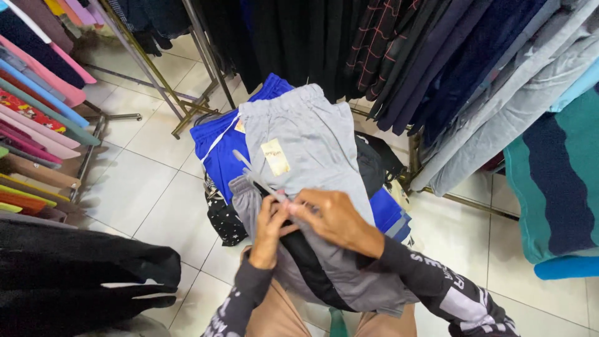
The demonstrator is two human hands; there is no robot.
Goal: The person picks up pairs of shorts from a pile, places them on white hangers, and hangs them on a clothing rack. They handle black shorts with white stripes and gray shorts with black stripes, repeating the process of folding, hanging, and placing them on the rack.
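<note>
Grey trousers (312, 150) are lying over a blue garment (221, 150); left hand (271, 228) and right hand (334, 218) are both pinching a pale hanger (259, 180) on them.

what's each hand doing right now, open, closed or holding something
Left hand: closed, pinching the pale plastic hanger on the grey trousers.
Right hand: closed, gripping the same hanger where it meets the trousers.

matt grey cloth trousers (312, 150), pale plastic hanger (257, 178), glossy tiled floor (137, 187).
</note>
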